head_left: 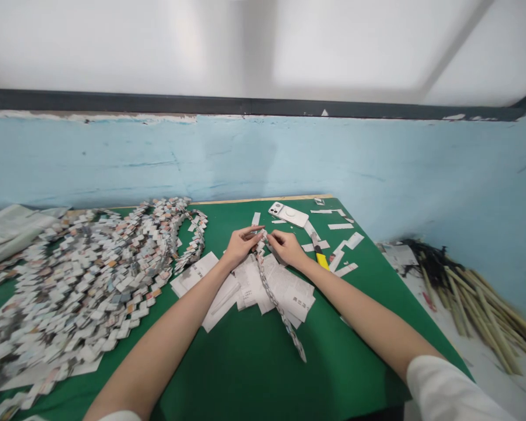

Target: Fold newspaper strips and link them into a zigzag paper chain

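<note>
A woven chain of folded paper strips (277, 299) runs from between my hands down toward me over the green table (245, 362). My left hand (239, 245) and my right hand (287, 247) meet at the chain's far end, fingers pinched closed on it. Loose white paper sheets (289, 289) lie under and around my wrists.
A large heap of finished paper chain (83, 280) covers the table's left side. A white phone (288, 214), cut paper strips (342, 226) and a yellow utility knife (321, 258) lie beyond my right hand. Bamboo sticks (477, 298) lie on the floor at right. A blue wall stands behind.
</note>
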`<state>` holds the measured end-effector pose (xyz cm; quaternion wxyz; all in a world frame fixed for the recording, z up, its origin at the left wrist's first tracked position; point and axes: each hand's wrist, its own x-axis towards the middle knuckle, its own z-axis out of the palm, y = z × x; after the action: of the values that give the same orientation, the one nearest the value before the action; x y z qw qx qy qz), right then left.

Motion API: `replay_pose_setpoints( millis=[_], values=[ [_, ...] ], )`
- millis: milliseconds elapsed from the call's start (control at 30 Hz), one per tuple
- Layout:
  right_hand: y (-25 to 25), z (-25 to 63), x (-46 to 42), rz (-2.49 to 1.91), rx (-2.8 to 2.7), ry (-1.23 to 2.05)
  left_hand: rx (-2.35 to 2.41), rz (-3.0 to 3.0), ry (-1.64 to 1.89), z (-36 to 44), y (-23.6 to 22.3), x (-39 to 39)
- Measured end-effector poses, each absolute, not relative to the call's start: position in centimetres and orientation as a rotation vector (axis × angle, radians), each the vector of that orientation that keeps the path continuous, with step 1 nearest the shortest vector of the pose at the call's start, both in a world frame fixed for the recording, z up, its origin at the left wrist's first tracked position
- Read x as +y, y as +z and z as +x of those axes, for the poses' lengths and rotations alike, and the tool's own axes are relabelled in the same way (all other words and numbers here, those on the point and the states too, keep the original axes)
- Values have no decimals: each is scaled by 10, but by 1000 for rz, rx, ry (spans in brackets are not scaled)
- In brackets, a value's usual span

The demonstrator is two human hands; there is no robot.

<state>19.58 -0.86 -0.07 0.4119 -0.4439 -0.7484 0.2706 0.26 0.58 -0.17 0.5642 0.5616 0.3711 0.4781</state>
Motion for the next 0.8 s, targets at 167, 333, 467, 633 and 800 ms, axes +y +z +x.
replay_pose_setpoints(
  millis=[167,333,467,633,800],
  values=[
    [2,196,-14,-1111,-1940,549,877,1389,1126,3,-3,5],
    [1,195,-16,-1116,-1947,500,881,1437,1117,3,-8,7],
    [2,194,-16,-1097,-1937,477,875,1497,1108,3,-8,6],
    [2,192,-16,-1118,-1903,473,889,1400,1097,4,-1,4],
    [1,190,-16,-1116,-1890,459,930,1281,1156,6,-4,6]
  ],
)
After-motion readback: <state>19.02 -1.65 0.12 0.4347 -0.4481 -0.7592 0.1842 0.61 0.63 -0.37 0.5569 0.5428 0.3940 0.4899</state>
